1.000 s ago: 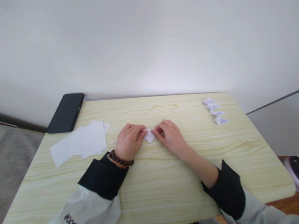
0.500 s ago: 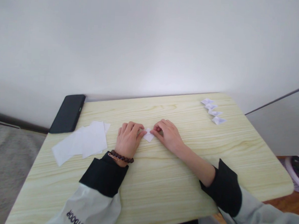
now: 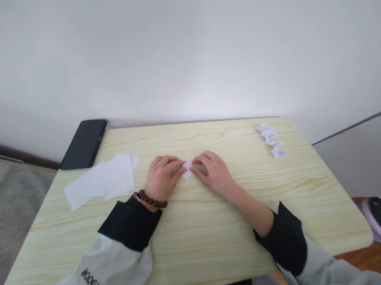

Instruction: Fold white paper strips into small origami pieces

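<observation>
A small folded white paper (image 3: 187,170) lies near the middle of the table, one corner pointing toward me. My left hand (image 3: 163,175) pinches its left side between thumb and forefinger. On the opposite side, the thumb and fingertips of my right hand (image 3: 212,173) close on the right edge. Fingertips cover both side corners, so the finer folds are hidden. Loose white paper sheets (image 3: 119,177) overlap one another to the left of my left hand. Several folded paper boats (image 3: 278,152) form a short line at the far right.
A black phone (image 3: 83,144) rests at the table's back left corner. The light wood-grain table (image 3: 210,242) meets a white wall (image 3: 195,57) along its back edge. Beyond the right edge, a round pinkish-white object (image 3: 374,218) is partly visible near the floor.
The fingers of my left hand have shifted slightly, with the forefinger reaching further along the paper's upper edge. My right hand stays nearly in place. The whole view has drifted a little.
</observation>
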Demonstrator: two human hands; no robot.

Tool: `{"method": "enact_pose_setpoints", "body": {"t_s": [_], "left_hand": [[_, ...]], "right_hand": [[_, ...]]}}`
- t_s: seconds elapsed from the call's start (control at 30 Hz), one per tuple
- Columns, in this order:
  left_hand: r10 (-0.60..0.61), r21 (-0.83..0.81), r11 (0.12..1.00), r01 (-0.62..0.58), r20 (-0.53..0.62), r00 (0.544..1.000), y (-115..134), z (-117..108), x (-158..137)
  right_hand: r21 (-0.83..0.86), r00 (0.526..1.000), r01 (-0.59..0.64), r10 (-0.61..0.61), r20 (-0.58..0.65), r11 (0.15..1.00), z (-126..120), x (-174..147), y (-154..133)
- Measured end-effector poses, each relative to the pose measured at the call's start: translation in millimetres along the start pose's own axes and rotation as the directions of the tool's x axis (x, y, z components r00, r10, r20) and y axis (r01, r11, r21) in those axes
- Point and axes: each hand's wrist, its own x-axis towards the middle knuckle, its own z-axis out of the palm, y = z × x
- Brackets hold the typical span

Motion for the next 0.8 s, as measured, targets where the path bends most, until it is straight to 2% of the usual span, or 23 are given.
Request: {"method": "enact_pose_setpoints", "body": {"t_s": [0.13,0.3,0.4,0.53,0.7,0.8], "left_hand": [[-0.050,-0.110,0.992,0.057,0.063,0.997,4,-3,3],[-0.186,-0.268,0.941,0.205,0.094,0.978,10,-8,3],[-0.249,-0.397,0.875,0.278,0.125,0.960,11,-8,3],[-0.272,-0.560,0.753,0.344,0.210,0.939,12,-9,3],[-0.289,-0.663,0.640,0.389,0.262,0.921,15,-15,6],[-0.288,-0.699,0.602,0.386,0.261,0.922,14,-16,6]], "right_hand": [[0.021,1.000,0.015,-0.015,0.004,1.000,1,0,1],[0.037,1.000,0.005,-0.004,-0.025,0.999,0,1,0],[0.074,0.999,0.046,-0.046,-0.009,0.996,-2,1,-1],[0.241,0.996,0.083,-0.076,-0.037,0.967,-4,0,-2],[0.377,0.992,0.124,-0.119,-0.037,0.918,-8,-1,-4],[0.434,0.993,0.116,-0.120,-0.018,0.893,-11,-2,-5]]}}
